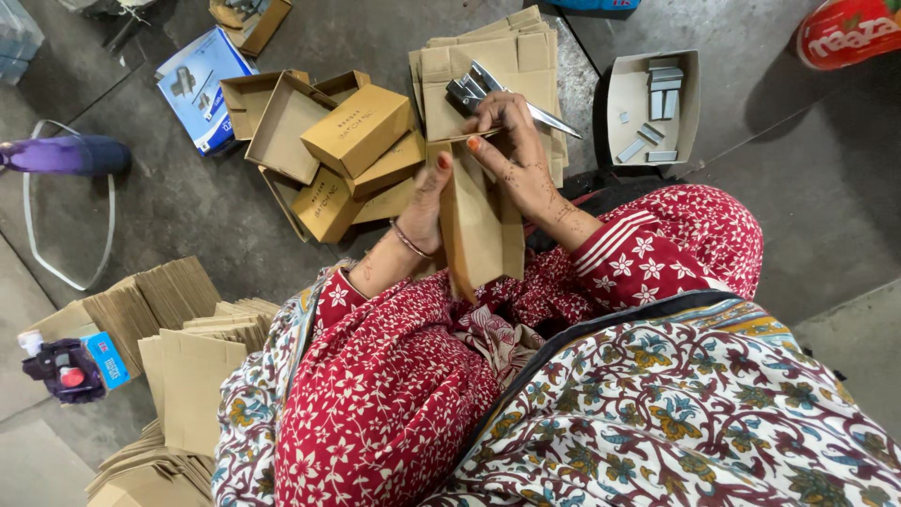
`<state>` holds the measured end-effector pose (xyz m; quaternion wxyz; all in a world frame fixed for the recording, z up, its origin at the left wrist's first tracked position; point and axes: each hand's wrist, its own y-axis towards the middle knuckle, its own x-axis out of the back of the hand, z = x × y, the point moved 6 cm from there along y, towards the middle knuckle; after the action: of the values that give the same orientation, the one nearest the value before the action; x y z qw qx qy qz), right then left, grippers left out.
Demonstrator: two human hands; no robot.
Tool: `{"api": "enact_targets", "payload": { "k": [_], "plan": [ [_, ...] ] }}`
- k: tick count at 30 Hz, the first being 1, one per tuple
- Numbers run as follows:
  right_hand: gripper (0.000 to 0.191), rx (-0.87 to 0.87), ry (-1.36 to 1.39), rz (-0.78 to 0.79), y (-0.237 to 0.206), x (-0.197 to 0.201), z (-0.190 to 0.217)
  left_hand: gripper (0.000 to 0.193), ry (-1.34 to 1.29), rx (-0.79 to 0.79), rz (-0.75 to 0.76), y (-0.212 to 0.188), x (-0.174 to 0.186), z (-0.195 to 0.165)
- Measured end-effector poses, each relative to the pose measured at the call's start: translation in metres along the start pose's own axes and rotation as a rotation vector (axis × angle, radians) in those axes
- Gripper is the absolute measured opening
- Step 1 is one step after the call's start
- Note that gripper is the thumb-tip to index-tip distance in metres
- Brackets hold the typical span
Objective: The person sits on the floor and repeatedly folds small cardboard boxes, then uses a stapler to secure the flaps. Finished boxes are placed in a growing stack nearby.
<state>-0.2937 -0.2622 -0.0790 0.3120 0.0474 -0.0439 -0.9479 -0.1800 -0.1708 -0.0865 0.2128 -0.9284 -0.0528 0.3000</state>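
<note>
My left hand point(427, 202) grips the upper edge of a flat brown cardboard box blank point(479, 225) that stands over my lap. My right hand point(516, 150) holds a metal stapler point(483, 92) at the blank's top edge, thumb and fingers wrapped around it. Both sleeves are red with white flowers. Just beyond the hands lies a stack of flat cardboard blanks point(526, 52).
Folded brown boxes point(361, 131) pile up at centre left on the grey floor. An open box with staple strips point(648, 108) sits at the upper right. Stacks of flat blanks point(188, 357) lie at lower left, beside a tape dispenser point(61, 371). A blue carton point(197, 84) lies upper left.
</note>
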Motion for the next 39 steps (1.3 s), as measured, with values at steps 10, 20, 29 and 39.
{"api": "enact_targets", "payload": {
  "k": [10, 20, 29, 39],
  "plan": [
    [0.059, -0.046, -0.954, 0.052, 0.020, 0.025, -0.004, 0.082, -0.257, -0.236, 0.046, 0.004, 0.028, -0.024],
    [0.082, -0.525, -0.871, 0.234, 0.020, 0.039, -0.040, 0.080, -0.018, -0.482, 0.070, -0.020, 0.045, -0.089],
    [0.072, -0.771, 0.933, 0.695, -0.047, -0.008, -0.001, 0.080, 0.426, -0.630, -0.010, -0.041, 0.066, -0.119],
    [0.065, -0.713, 0.769, 0.731, -0.055, -0.015, 0.010, 0.075, 0.663, -0.596, 0.035, -0.040, 0.058, -0.115]
  ]
}}
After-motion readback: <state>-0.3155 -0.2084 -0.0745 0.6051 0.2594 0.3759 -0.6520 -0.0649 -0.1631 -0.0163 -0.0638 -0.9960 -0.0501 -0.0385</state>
